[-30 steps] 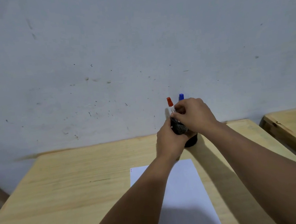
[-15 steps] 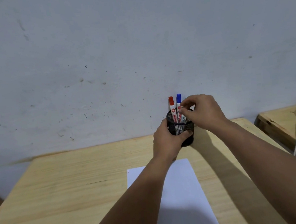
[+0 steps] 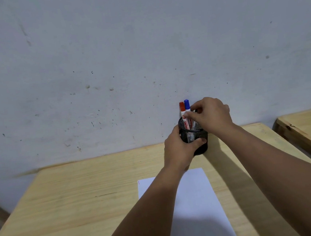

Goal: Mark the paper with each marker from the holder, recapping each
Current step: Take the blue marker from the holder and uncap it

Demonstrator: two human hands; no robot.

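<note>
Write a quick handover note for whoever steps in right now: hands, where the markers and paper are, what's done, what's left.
Left hand: wrapped around the black mesh holder, steadying it on the table.
Right hand: fingertips pinching a marker at the holder's rim; which one is unclear.
Red marker and blue marker: capped, standing in the holder.
Paper: flat in front, one small red mark at its top left corner.
Left: pull a marker out, uncap, mark, recap.

Left hand (image 3: pixel 180 146) curled; right hand (image 3: pixel 210 115) pinching.

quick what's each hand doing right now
Left hand: closed around the black mesh holder.
Right hand: fingers pinched at the markers; which one it grips cannot be told.
</note>
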